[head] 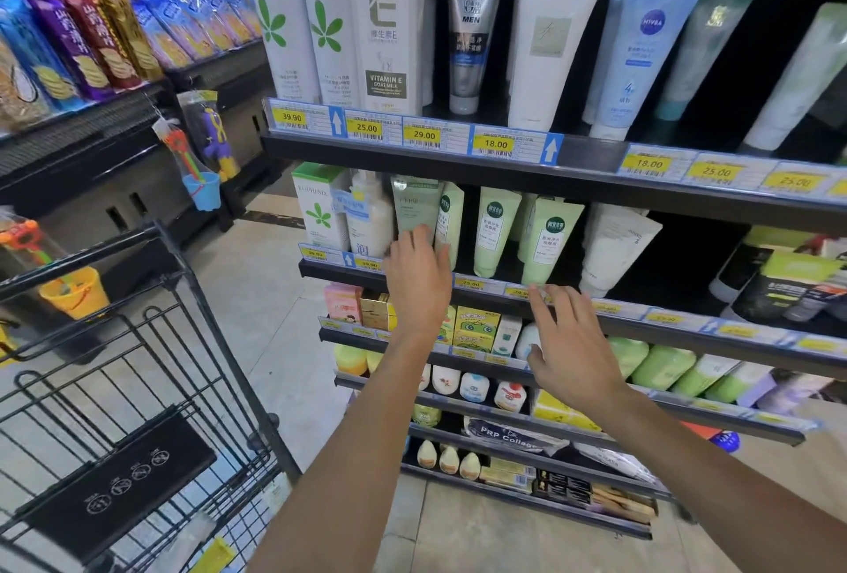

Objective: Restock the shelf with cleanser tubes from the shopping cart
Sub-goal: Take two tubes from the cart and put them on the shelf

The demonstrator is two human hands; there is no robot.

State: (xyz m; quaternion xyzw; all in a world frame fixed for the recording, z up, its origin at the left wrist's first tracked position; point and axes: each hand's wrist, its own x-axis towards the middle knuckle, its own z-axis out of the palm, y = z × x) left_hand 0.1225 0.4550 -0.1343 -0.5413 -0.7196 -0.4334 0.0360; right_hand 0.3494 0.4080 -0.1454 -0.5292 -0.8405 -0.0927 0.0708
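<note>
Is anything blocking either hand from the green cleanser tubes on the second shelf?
Nothing visible does. The left hand is open right in front of the leftmost green cleanser tubes, fingertips at them. The right hand hovers open below the shelf edge, with only open air up to the right-hand tubes.

A dark gap is lying open on the second shelf [618, 318] between the pale green cleanser tubes [547, 242] and the white tube [614, 247], and a wider dark opening is showing to the right of that white tube, ahead of the black packs [779, 288]. The left hand [419, 279] is blocking the tubes at the left (its fingers are spread over them), while the right hand [570, 357] is hovering at the shelf's price rail. The shopping cart [137, 389] is crowding the aisle floor [266, 320] on the left.
</note>
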